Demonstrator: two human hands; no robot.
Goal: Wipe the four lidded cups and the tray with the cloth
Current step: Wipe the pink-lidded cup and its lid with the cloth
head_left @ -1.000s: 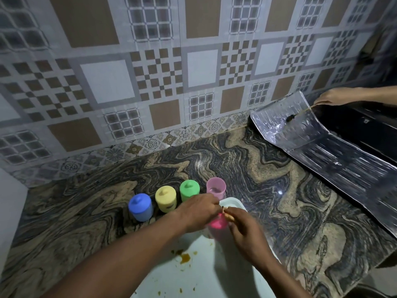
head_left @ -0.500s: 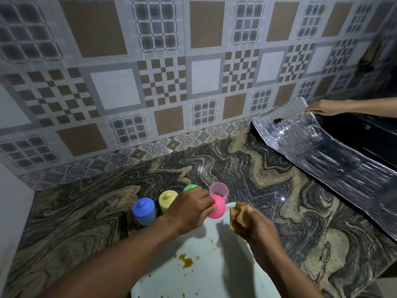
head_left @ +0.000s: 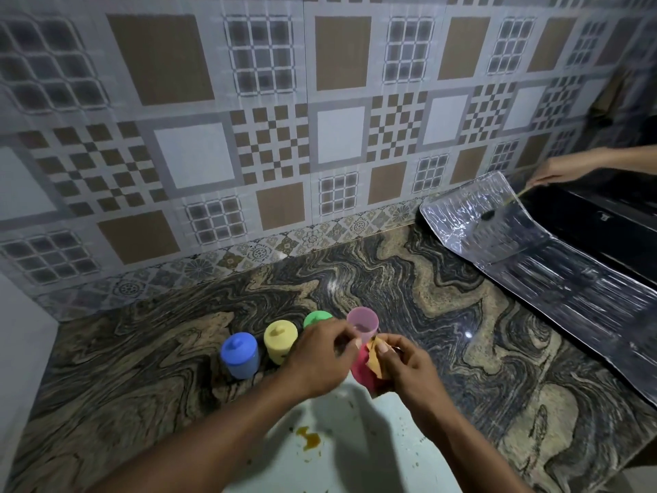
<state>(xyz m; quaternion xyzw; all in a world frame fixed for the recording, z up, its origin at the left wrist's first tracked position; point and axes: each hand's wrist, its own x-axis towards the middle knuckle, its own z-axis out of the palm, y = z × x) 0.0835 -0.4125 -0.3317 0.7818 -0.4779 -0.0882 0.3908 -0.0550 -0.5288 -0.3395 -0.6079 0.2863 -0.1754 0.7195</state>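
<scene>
Marble desk [head_left: 444,314] is carrying three lidded cups [head_left: 280,341]; left grip [head_left: 320,357] is clutching pink lid [head_left: 359,372] over white tray [head_left: 373,450], right grip [head_left: 405,364] is pinching cloth [head_left: 374,362] against it, beside open pink cup [head_left: 362,320].

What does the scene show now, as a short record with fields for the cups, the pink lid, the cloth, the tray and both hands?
Closed cups: blue plastic lidded cup, yellow plastic lidded cup, green plastic lidded cup, in a row on the marbled stone counter.
Open cup: translucent pink plastic cup, no lid on it.
Left hand: grips the pink plastic lid.
Right hand: presses the crumpled tan cloth against that lid.
Tray: pale plastic tray, orange stain on it.
</scene>
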